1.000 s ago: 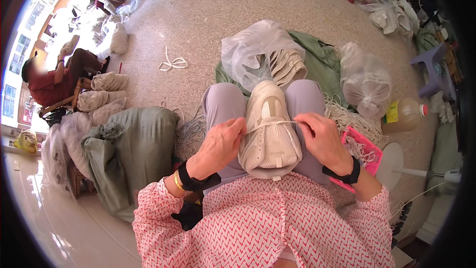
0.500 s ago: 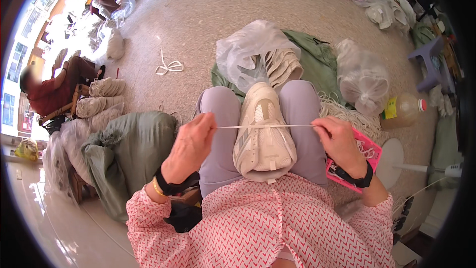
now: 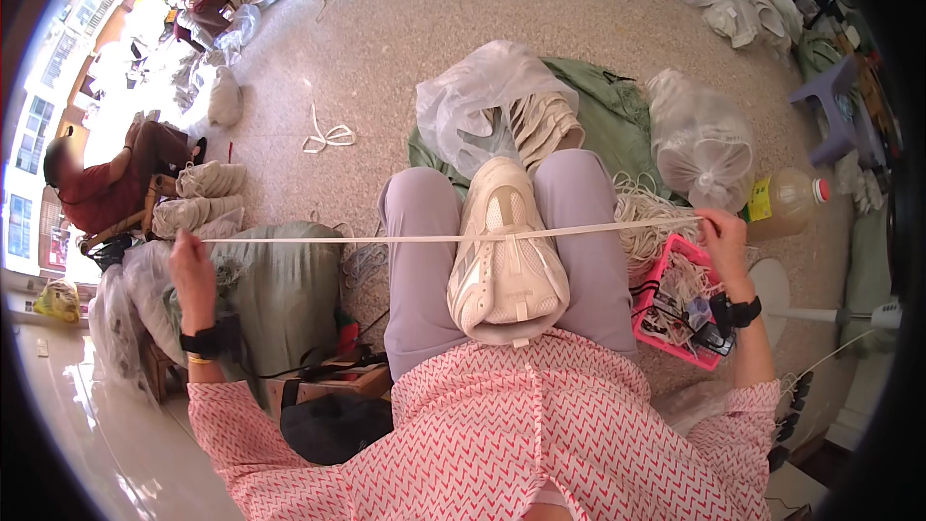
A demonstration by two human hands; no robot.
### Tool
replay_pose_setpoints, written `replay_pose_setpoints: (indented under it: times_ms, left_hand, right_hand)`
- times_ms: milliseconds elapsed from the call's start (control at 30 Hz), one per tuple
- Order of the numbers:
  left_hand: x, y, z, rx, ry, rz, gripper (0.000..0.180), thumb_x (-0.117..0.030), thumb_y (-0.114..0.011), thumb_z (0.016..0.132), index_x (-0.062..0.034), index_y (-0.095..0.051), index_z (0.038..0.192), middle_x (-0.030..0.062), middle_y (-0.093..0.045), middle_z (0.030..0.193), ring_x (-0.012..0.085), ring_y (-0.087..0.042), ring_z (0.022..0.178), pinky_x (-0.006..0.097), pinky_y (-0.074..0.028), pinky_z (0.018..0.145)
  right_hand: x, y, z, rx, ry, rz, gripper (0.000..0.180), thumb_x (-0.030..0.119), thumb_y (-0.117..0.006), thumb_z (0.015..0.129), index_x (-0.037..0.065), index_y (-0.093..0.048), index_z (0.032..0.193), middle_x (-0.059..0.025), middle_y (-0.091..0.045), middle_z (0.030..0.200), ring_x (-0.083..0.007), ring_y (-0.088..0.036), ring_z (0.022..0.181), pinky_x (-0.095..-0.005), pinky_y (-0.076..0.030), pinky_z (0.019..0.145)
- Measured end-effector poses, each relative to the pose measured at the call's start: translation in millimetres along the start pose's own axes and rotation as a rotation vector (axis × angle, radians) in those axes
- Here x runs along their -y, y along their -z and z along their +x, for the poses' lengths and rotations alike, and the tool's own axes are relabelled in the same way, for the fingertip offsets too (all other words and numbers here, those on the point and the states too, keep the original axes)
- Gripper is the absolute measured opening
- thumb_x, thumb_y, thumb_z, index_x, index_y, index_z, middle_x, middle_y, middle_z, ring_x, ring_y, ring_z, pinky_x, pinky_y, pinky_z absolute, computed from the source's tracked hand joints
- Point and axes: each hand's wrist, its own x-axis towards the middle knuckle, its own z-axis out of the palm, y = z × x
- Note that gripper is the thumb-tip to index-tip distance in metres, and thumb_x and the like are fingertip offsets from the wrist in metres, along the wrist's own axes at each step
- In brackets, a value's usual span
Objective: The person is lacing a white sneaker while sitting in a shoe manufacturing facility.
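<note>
A cream sneaker (image 3: 511,275) rests on my lap between my thighs, its toe pointing away from me and its heel toward my body. A flat white shoelace (image 3: 405,239) passes through the sneaker near the toe end of the lacing and stretches taut to both sides. Far out to the left, my left hand (image 3: 193,275) is closed on one end of the lace. My right hand (image 3: 725,243) pinches the other end, above the pink basket. The eyelets nearer the heel show no lace.
A pink basket (image 3: 719,359) of laces and small items stands beside my right leg, near a bundle of white laces (image 3: 641,222) and a bottle (image 3: 789,203). Ahead, a plastic bag (image 3: 473,96) holds shoe pieces on green cloth (image 3: 617,125). A seated co-worker (image 3: 106,178) is at left.
Both hands have moved far apart, the left one outward to the left and the right one outward to the right. Much more lace now extends from each side of the sneaker.
</note>
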Motion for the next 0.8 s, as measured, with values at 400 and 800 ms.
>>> replay_pose_setpoints:
  times_ms: [400, 800]
  left_hand:
    - [276, 56, -34, -0.109, 0.604, 0.306, 0.020, -0.019, -0.062, 0.091, -0.0011, -0.066, 0.099, 0.0223, -0.072, 0.097, 0.0427, -0.069, 0.094, 0.051, -0.052, 0.085]
    - [309, 134, -103, -0.362, 1.059, -0.094, 0.028, -0.021, -0.061, 0.088, -0.0009, -0.072, 0.104, 0.0111, -0.072, 0.073, 0.0194, -0.071, 0.065, 0.033, -0.054, 0.057]
  right_hand:
    - [-187, 142, 6, -0.180, -0.219, -0.015, 0.023, -0.002, -0.054, 0.101, -0.001, -0.072, 0.115, -0.0056, -0.067, 0.079, -0.0116, -0.067, 0.064, -0.0255, -0.056, 0.056]
    - [-210, 233, 38, -0.342, -0.213, -0.188, 0.026, -0.010, -0.050, 0.098, -0.003, -0.071, 0.113, -0.0078, -0.070, 0.090, -0.0142, -0.069, 0.070, -0.0269, -0.060, 0.063]
